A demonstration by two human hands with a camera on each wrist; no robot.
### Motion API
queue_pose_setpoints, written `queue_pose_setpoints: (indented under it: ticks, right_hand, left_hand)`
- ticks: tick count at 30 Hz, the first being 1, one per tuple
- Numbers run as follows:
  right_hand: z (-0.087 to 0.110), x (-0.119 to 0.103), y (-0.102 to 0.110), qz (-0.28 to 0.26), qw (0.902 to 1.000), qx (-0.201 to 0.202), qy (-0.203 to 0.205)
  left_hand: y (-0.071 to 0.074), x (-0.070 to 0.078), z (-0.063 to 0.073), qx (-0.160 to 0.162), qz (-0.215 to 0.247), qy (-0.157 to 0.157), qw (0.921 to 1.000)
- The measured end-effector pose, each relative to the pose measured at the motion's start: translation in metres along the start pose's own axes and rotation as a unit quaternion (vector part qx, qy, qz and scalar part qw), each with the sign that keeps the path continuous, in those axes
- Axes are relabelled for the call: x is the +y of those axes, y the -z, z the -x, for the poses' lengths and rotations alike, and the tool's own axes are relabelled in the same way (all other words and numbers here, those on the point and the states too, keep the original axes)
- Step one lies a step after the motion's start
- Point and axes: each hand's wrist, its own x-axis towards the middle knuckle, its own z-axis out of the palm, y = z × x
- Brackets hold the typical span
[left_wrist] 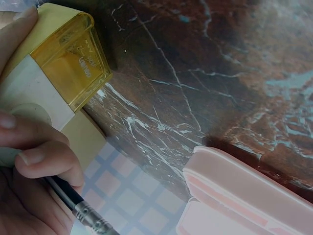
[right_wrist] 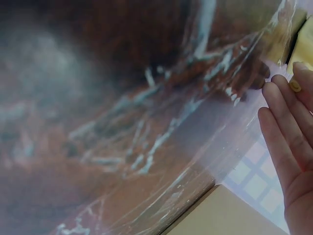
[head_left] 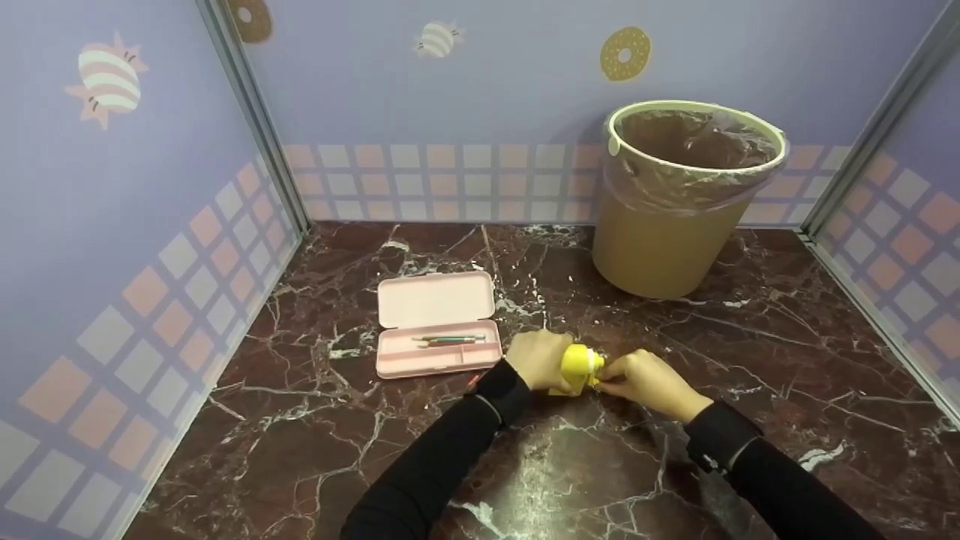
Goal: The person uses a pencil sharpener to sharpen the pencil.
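My left hand (head_left: 538, 360) grips a yellow crank pencil sharpener (head_left: 576, 364) low over the marbled table. In the left wrist view, the clear yellow shavings drawer (left_wrist: 80, 63) shows beside the fingers. A dark pencil (left_wrist: 93, 215) with a silver ferrule sticks out under the curled fingers of that hand; its front end is hidden. On the sharpener's other side, my right hand (head_left: 652, 382) pinches the small yellow crank knob (right_wrist: 295, 86) between thumb and fingers.
An open pink pencil case (head_left: 435, 300) with several pencils (head_left: 450, 341) lies left of the hands. White specks dot the table (head_left: 337, 450) beyond them. A tan bin (head_left: 652, 255) with a clear liner stands at the back right. Patterned panels (head_left: 450, 112) enclose the table.
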Motion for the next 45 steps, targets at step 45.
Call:
queue_pose_setpoints:
  ticks: [45]
  right_hand:
    - [-0.02,-0.023,0.067,0.082,0.9945,0.057,0.032]
  left_hand:
    - [0.0,-0.001,0.0,0.012,0.012,-0.013,0.9998]
